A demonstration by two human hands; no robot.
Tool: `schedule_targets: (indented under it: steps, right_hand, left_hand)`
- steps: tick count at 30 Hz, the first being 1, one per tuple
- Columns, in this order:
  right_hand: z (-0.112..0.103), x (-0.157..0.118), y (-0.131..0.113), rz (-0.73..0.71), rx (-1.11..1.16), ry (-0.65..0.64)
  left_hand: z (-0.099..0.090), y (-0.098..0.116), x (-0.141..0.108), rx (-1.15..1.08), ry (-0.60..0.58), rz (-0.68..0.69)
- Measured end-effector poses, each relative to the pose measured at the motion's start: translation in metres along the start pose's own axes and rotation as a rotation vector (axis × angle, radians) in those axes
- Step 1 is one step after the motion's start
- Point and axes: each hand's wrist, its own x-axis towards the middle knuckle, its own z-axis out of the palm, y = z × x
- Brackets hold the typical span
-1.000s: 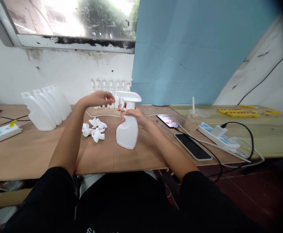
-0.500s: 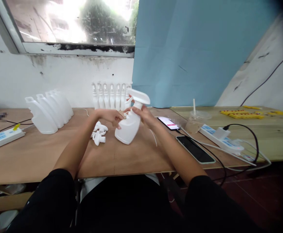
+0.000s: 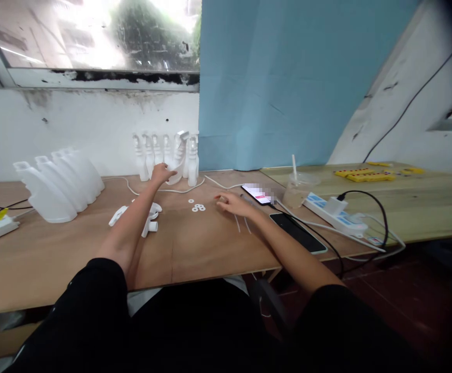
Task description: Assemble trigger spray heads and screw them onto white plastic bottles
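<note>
At the back of the table, my left hand (image 3: 162, 173) is at the lower body of a white spray bottle (image 3: 178, 155), which leans slightly in front of the row. Its fingers are partly hidden against the bottle and look closed on it. My right hand (image 3: 233, 203) hovers low over the table, its thumb and fingers a little apart with nothing visible between them. Beneath and beside it lie thin white tubes (image 3: 237, 224). Several small white washers (image 3: 198, 207) lie to its left. White trigger spray heads (image 3: 150, 226) lie around my left forearm, partly covered by it.
Several white spray bottles (image 3: 139, 158) line the wall. White bottles without heads (image 3: 53, 194) stand at left. To the right are a lit phone (image 3: 256, 193), a dark phone (image 3: 297, 233), a plastic cup with straw (image 3: 297, 190), a power strip (image 3: 334, 217), cables and yellow pieces (image 3: 369, 176).
The spray bottle has gone from both hands at the middle to the row at the back, with my left hand. My right hand has let go and lowered toward the table.
</note>
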Motion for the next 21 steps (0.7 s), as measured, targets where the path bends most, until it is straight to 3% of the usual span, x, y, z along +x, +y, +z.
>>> schedule_targets:
  steps: [3, 8, 21]
  right_hand:
    - [0.008, 0.001, 0.000, -0.127, -0.120, -0.059]
    - [0.019, 0.000, -0.008, -0.201, -0.135, -0.155]
    - [0.028, -0.002, -0.018, -0.131, -0.230, -0.138]
  left_hand:
    - [0.018, 0.004, 0.010, 0.012, 0.006, -0.090]
    - [0.038, 0.009, 0.010, -0.020, 0.001, -0.195]
    - [0.061, 0.031, 0.002, -0.110, -0.056, -0.220]
